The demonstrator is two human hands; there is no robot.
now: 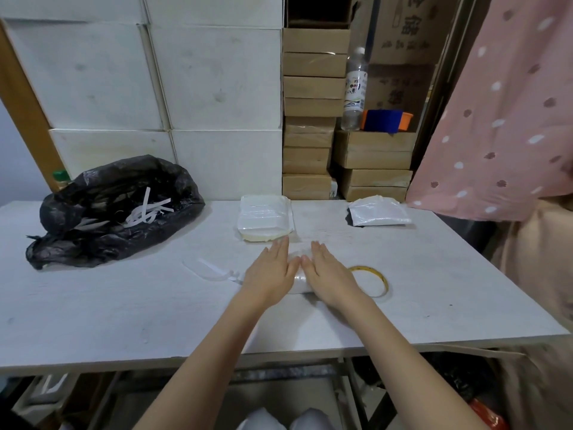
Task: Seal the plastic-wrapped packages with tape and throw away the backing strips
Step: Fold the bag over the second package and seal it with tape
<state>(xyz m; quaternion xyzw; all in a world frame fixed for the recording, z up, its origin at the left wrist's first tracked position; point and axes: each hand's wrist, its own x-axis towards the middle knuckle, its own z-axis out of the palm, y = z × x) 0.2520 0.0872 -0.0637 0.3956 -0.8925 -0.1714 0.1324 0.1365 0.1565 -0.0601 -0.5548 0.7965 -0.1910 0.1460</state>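
Pressing flat: left hand (269,276) and right hand (331,279), fingers straight, are lying on a plastic-wrapped package (299,282). Package is showing beneath and between the fingers; its long axis cannot be told.

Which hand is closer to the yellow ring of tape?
The right hand. It lies flat on the package, just left of the tape roll, its edge almost at the ring. The left hand presses the package further left, beyond the right hand.

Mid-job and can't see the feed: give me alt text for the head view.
Both hands, left hand and right hand, press flat on a plastic-wrapped package on the white table. A tape roll lies right of them, loose backing strips left, a black trash bag far left.
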